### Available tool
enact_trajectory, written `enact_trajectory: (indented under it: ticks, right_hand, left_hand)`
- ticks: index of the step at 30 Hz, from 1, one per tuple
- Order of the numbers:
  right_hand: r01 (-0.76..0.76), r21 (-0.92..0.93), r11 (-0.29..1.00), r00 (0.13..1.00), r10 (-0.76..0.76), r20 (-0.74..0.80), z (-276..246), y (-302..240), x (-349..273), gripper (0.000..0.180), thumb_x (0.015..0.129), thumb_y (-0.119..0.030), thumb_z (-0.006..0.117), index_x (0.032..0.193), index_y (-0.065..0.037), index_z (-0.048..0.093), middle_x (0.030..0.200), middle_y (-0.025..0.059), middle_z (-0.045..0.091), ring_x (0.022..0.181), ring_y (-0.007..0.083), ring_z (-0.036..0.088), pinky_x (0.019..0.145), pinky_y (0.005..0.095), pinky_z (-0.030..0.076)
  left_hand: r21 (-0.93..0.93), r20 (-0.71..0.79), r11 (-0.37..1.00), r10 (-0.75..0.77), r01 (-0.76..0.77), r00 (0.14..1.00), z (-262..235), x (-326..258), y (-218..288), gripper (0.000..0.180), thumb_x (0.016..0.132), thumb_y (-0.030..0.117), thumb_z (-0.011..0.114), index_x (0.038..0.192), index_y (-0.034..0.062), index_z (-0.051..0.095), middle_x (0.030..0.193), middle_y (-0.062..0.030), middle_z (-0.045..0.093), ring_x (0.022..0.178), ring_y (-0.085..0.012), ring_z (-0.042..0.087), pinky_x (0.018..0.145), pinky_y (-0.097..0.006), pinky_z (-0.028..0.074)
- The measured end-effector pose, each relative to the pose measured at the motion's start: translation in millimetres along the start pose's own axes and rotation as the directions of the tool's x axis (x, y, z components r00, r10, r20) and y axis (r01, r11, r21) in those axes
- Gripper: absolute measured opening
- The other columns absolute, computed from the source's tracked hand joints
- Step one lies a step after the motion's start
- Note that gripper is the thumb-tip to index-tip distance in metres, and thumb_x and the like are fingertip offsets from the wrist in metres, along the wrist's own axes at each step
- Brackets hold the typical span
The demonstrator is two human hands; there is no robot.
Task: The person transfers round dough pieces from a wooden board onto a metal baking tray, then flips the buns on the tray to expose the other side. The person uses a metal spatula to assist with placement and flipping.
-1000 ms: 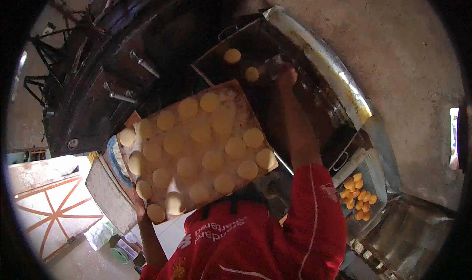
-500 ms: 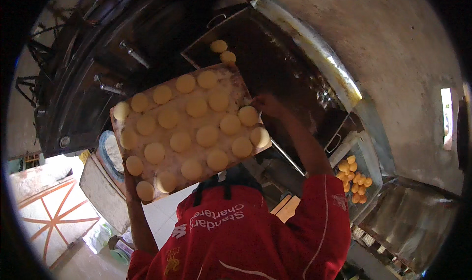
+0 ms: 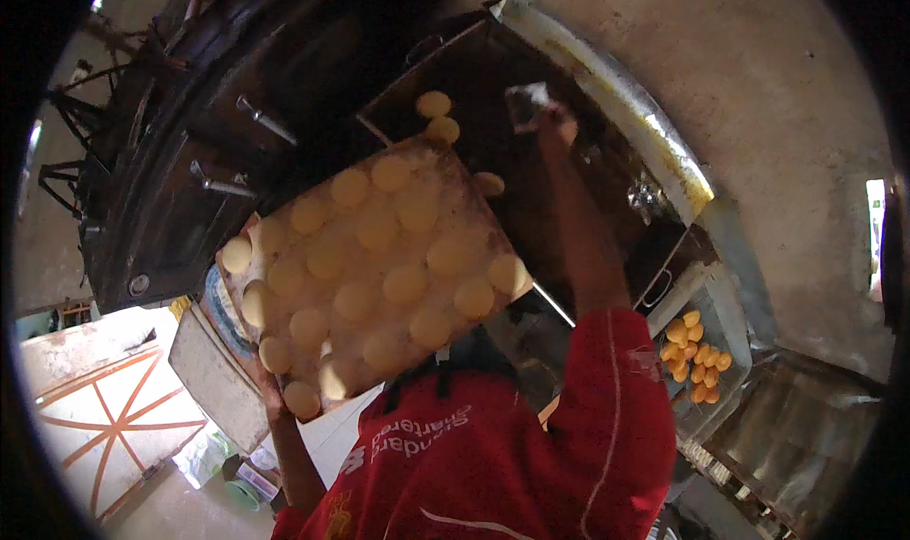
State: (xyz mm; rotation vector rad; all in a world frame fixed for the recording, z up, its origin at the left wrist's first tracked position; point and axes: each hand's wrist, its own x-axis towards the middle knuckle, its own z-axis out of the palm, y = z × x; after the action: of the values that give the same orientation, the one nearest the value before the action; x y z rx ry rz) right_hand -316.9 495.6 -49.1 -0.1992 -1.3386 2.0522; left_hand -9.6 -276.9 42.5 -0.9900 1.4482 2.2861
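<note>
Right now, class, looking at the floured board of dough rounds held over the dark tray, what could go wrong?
1. The board is tilted and propped by the left hand at one low corner only, so it could tip and spill the dough rounds.
2. The right hand reaches far over the dark tray; if that is hot, a burn seems possible.
3. A round at the board's edge may drop unplaced.

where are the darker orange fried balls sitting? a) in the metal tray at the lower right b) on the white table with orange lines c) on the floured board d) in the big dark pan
a: the orange fried balls lie clustered in the metal tray at lower right, while the pale dough rounds cover the floured board.
</note>
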Motion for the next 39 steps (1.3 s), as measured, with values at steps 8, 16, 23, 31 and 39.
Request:
enact_trajectory:
  ticks: [8,16,23,31,39]
  right_hand:
    - [-0.017,-0.467,0.884,0.987,0.089,0.132,71.4,-229.2,-124.6,0.014,0.094,-0.01,0.066,0.103,0.001,0.069,0.089,0.0028,0.069,0.086,0.0124,0.062,0.079,0.0294,0.05]
    - [0.018,-0.877,0.48,0.764,0.559,0.321,-33.5,-133.7,-135.8,0.026,0.09,-0.019,0.071,0.111,-0.004,0.072,0.098,0.0088,0.074,0.09,0.0151,0.067,0.086,0.0337,0.052]
    - [-0.111,-0.85,0.515,0.56,0.739,0.375,-59.8,-76.1,-136.0,0.027,0.088,-0.012,0.073,0.113,-0.002,0.07,0.101,0.0083,0.073,0.099,0.0162,0.067,0.087,0.0351,0.054]
    - [-0.266,-0.84,0.473,0.491,0.816,0.303,-56.3,-136.8,-181.9,0.025,0.093,-0.017,0.069,0.114,-0.004,0.069,0.103,0.0032,0.071,0.092,0.0151,0.065,0.08,0.0355,0.054]
    - [-0.457,-0.725,0.514,0.594,0.784,0.182,-18.3,-120.5,-134.4,0.032,0.095,-0.022,0.064,0.121,-0.003,0.067,0.105,0.0071,0.072,0.098,0.0174,0.067,0.086,0.0351,0.055]
  left_hand:
    - [0.005,0.018,0.982,0.189,-0.189,0.982,46.8,-6.9,-21.2,0.077,0.1,0.067,0.04,0.153,0.0121,0.035,0.146,-0.0106,0.046,0.132,-0.0288,0.049,0.107,-0.044,0.043]
    - [0.091,0.094,0.989,0.112,-0.121,0.989,76.0,-0.9,22.0,0.077,0.1,0.067,0.039,0.154,0.0123,0.033,0.146,-0.011,0.045,0.132,-0.0295,0.049,0.107,-0.044,0.043]
    - [0.146,0.098,0.985,0.079,-0.093,0.992,102.4,-6.6,46.4,0.078,0.1,0.068,0.039,0.154,0.0124,0.032,0.147,-0.0113,0.044,0.132,-0.0301,0.048,0.106,-0.045,0.044]
    - [0.051,0.119,0.999,0.006,-0.012,0.993,112.1,-17.0,50.5,0.068,0.101,0.061,0.044,0.152,0.0166,0.038,0.147,-0.0084,0.047,0.133,-0.0273,0.049,0.105,-0.045,0.047]
    - [0.097,-0.045,0.99,0.111,-0.106,0.993,61.7,-27.5,31.0,0.07,0.102,0.062,0.038,0.156,0.018,0.028,0.152,-0.0096,0.041,0.135,-0.031,0.047,0.107,-0.048,0.046]
